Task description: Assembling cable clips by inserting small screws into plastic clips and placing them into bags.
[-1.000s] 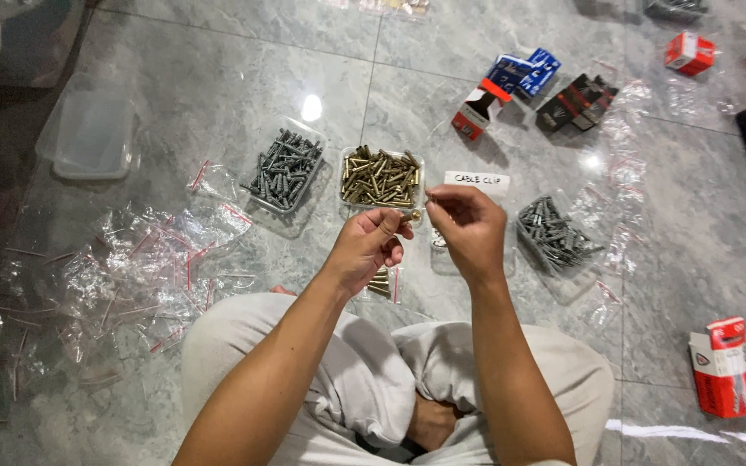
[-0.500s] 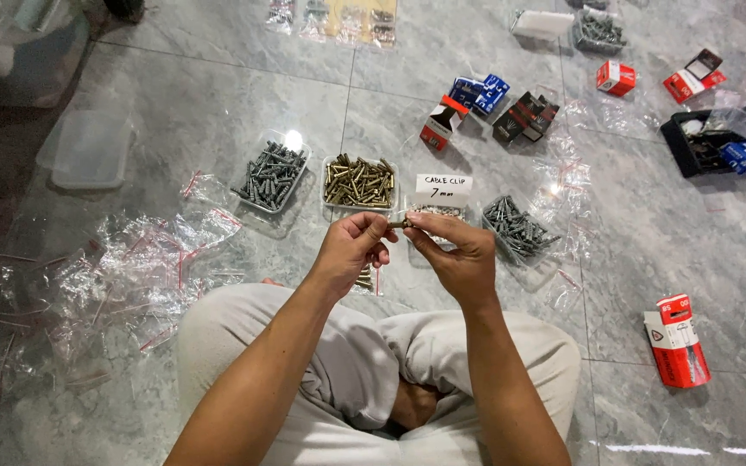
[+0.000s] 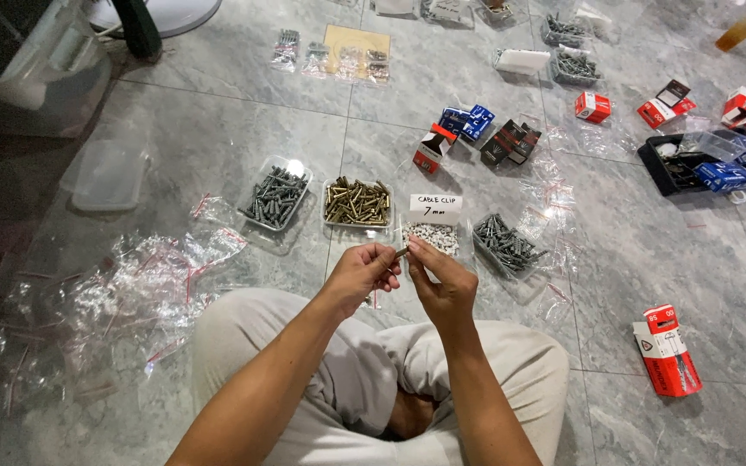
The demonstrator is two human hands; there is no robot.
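Note:
My left hand [image 3: 361,274] and my right hand [image 3: 442,278] meet in front of my knees, pinching between them a small grey piece [image 3: 401,253], perhaps a wall plug. Just beyond the fingers lie four clear trays: grey plugs [image 3: 275,197], brass screws [image 3: 357,203], white cable clips [image 3: 432,236] under a white paper label [image 3: 435,208], and more grey plugs [image 3: 506,244]. A small zip bag hangs below my left hand, mostly hidden.
A heap of empty zip bags [image 3: 131,285] lies at the left. A red box [image 3: 668,349] sits at the right. Blue, black and red boxes [image 3: 477,134], a black tray [image 3: 701,164] and filled bags [image 3: 330,56] lie farther off. I sit cross-legged on grey tiles.
The camera has tilted up, showing more of the far floor. Both hands stay together and have drawn slightly nearer, away from the screw tray.

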